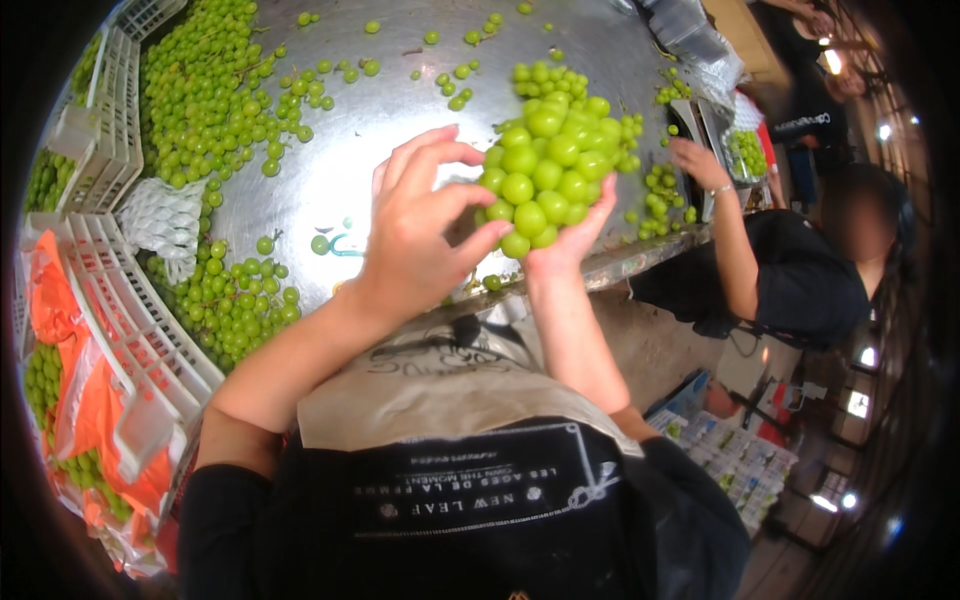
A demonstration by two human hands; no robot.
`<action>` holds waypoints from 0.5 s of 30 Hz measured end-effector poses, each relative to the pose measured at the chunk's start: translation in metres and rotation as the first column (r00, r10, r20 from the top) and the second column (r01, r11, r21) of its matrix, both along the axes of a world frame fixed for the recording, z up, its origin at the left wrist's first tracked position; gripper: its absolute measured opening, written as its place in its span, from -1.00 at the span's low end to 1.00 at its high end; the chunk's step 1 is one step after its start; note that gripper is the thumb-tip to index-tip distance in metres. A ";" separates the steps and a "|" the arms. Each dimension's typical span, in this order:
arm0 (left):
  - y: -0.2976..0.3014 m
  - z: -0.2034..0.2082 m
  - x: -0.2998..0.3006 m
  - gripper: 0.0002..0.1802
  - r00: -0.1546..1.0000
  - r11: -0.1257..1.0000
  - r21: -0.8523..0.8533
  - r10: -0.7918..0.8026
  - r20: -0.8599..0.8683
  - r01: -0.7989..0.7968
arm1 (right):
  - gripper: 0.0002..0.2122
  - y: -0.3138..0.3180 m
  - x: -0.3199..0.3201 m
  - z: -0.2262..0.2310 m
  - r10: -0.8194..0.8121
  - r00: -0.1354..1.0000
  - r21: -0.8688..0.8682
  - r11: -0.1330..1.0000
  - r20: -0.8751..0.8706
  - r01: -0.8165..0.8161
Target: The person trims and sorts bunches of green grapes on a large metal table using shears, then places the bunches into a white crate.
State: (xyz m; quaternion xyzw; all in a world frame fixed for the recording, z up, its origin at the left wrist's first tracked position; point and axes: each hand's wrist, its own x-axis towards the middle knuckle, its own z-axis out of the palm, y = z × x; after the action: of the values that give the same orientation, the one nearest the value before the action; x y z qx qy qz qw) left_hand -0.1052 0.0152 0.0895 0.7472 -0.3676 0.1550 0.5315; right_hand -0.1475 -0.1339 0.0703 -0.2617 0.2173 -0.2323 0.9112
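My right hand [572,238] holds up a full bunch of green grapes [547,165] from below, its fingers mostly hidden behind the fruit. My left hand [412,215] is at the bunch's left side with its fingers curved and apart. The tips of its thumb and index finger reach the outer grapes; whether they touch them I cannot tell. Beneath both hands is a shiny metal table [330,130] with loose grapes scattered on it. A small curved teal thing [345,246] lies on the metal, left of my left hand.
A large heap of green grapes [205,90] and a smaller pile [235,300] cover the table's left. White foam netting [165,222] lies between them. White plastic crates [135,330] line the left side, one with orange wrapping [95,400]. A co-worker [770,250] reaches over the table's right edge.
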 end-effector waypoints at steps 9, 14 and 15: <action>-0.001 -0.005 -0.005 -0.76 1.000 0.998 0.059 0.024 0.016 -0.025 | -0.40 0.002 -0.002 0.006 -0.041 0.999 -0.013 0.999 0.021 0.041; 0.000 -0.008 -0.006 -0.76 1.000 0.998 -0.061 -0.024 -0.012 0.023 | -0.37 -0.008 -0.003 -0.002 0.075 0.990 0.035 0.996 0.120 -0.080; -0.001 -0.008 -0.007 -0.75 0.995 0.993 -0.115 -0.028 -0.100 0.016 | -0.36 -0.010 -0.004 -0.003 0.117 0.981 0.043 0.991 0.154 -0.124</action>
State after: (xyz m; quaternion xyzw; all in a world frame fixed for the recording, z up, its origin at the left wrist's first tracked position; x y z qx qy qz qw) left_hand -0.1118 0.0146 0.0814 0.7184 -0.3389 0.1316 0.5931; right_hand -0.1510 -0.1436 0.0672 -0.2324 0.1374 -0.1901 0.9439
